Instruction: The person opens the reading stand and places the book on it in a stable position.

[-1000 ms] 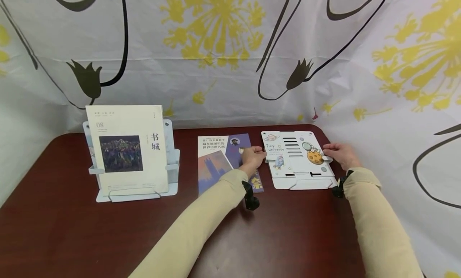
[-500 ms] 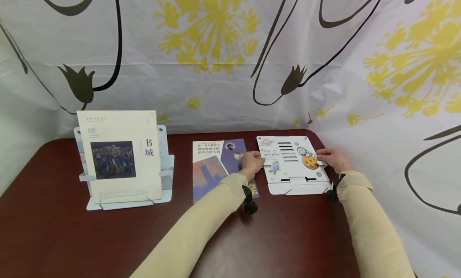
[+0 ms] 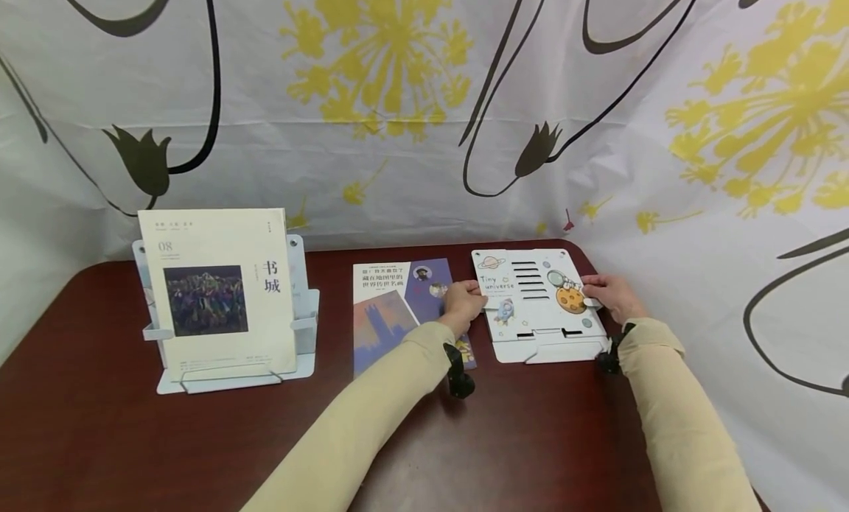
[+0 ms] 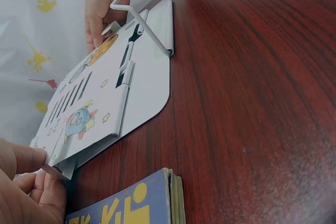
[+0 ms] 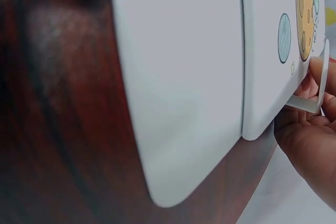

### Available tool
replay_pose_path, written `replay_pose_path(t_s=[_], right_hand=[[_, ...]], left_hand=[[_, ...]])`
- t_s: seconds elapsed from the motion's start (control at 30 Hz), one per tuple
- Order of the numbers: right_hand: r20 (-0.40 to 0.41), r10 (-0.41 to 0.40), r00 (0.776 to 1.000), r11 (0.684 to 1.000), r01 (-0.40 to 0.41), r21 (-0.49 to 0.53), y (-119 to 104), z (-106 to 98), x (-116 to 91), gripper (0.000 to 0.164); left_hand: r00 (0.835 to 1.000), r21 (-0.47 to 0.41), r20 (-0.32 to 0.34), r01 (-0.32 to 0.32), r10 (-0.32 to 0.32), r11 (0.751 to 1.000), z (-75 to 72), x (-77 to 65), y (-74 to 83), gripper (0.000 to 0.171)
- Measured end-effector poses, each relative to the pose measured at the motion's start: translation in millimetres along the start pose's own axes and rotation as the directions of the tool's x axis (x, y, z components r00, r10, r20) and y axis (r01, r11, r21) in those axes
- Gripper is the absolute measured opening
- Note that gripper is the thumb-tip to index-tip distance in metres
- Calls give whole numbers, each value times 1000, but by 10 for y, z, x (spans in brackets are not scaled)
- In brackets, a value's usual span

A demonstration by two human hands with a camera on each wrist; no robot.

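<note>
And look at this: the left sleeve [image 3: 363, 423], plain beige cloth, softly creased, ending in a broad folded cuff [image 3: 430, 334]! Right against that cuff, a black band [image 3: 454, 357], with a rounded black knob [image 3: 460, 386] below it. Beyond the cuff, a bare left hand [image 3: 463, 306]. Well right of it, matching beige on the right sleeve [image 3: 678, 409], another black mount [image 3: 608, 362], a bare right hand [image 3: 615, 297].

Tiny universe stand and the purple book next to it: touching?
Apart. Left wrist view: a strip of table shows between white stand and purple book.
</note>
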State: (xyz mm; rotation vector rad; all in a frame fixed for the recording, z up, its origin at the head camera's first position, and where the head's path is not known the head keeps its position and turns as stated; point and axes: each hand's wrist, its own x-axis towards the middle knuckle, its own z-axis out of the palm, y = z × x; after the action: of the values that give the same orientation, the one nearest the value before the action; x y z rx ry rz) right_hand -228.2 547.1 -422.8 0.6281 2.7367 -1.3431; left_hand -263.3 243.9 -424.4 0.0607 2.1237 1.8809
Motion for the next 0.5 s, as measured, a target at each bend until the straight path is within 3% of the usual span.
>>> replay_pose_path(t_s=[0.3, 0.5], right_hand=[[23, -39, 999, 986, 35, 166, -14, -9, -43, 38], [78, -98, 992, 937, 66, 344, -25, -83, -81, 11]], left_hand=[[1000, -32, 14, -9, 9, 999, -29, -26, -25, 39], [999, -52, 22, -27, 28, 998, -28, -53, 10, 38]])
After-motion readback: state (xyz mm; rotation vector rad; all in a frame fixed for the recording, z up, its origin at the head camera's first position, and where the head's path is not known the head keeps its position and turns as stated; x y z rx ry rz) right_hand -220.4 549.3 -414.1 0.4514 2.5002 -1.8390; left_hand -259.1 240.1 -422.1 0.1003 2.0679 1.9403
